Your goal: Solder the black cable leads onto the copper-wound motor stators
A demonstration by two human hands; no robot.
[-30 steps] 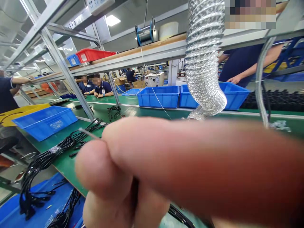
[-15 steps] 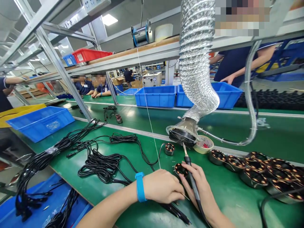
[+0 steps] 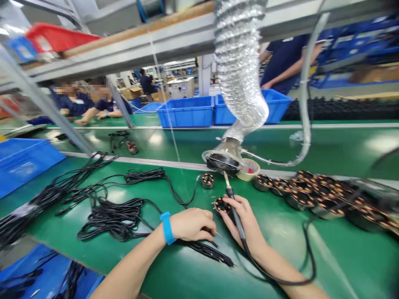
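My left hand [image 3: 193, 224], with a blue band at the wrist, is closed in a pinch. A thin strand of solder wire [image 3: 172, 135] runs down from the spool above to this hand, and a fine tip pokes out past the fingers. My right hand [image 3: 246, 226] grips a soldering iron [image 3: 236, 216], its tip pointing up and away from me. The fingers of that hand also touch a small motor stator [image 3: 219, 205] with copper windings. Below my left hand lies a bundle of black cable ends [image 3: 212, 252]. Another stator [image 3: 208, 180], with a cable attached, sits farther back.
A fume hood [image 3: 222, 160] on a silver duct [image 3: 241, 70] hangs over the bench, beside a tape roll [image 3: 249, 171]. Several stators [image 3: 301, 200] stand at right. Coiled black cables [image 3: 109, 218] cover the left. Blue bins [image 3: 187, 113] line the back; people work beyond.
The view has shifted right and down, so the scene sits farther left and higher. Both hands keep their holds; my left hand is slightly farther from the stator.
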